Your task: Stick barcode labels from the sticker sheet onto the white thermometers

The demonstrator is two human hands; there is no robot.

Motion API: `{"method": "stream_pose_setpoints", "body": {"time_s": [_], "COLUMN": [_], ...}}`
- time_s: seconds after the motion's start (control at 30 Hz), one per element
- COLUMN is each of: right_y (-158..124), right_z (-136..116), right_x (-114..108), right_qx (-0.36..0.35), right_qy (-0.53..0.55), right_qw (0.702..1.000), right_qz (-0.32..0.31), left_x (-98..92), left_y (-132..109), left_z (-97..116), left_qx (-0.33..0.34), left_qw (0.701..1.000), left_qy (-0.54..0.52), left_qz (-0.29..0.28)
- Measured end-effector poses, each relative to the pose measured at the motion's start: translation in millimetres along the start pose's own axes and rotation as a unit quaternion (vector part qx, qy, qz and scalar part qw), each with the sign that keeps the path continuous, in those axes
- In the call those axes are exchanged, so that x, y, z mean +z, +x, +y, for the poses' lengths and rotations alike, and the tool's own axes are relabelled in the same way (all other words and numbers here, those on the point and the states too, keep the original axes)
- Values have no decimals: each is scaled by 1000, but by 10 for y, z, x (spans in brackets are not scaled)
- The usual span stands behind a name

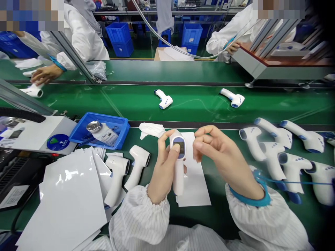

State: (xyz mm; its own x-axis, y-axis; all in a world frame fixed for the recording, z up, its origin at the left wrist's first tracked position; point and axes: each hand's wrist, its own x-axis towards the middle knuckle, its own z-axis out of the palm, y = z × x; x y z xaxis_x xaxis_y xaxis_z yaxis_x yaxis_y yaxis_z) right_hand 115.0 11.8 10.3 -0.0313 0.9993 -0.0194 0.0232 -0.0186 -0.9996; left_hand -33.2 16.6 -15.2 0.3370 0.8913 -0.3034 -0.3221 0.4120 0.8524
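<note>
Steadying a thermometer (178,167) in the left hand (163,170)

The white thermometer is standing upright above a paper sheet (199,184) on the counter (220,218). The left hand is wrapping firmly around its body, with the thumb pressing at the lower edge of the screen (178,141), keeping the head steady and facing up. The right hand (225,155) is hovering just beside it, its fingers narrowly pinched; whether they hold anything small, I cannot tell. More thermometers (269,150) are lying to the right, near a blue tray (123,130) holding a bottle (102,134).
</note>
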Motion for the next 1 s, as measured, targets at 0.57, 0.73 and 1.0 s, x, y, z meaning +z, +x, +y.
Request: {"method": "stream_pose_setpoints", "body": {"time_s": [0.57,0.73,1.0], "right_y": [-52,396,2274], "right_z": [409,695,621], "right_x": [238,90,11], "right_qx": [-4,67,121], "right_qy": [-91,-303,-549], "right_qw": [996,943,824], "right_qz": [-19,-120,73], "left_x": [-27,-225,-398], "left_y": [57,290,528], "left_z": [-157,-331,-605], "left_qx": [116,100,93], "left_qw": [991,993,977], "left_qy": [-14,49,138], "left_qz": [66,45,134]}}
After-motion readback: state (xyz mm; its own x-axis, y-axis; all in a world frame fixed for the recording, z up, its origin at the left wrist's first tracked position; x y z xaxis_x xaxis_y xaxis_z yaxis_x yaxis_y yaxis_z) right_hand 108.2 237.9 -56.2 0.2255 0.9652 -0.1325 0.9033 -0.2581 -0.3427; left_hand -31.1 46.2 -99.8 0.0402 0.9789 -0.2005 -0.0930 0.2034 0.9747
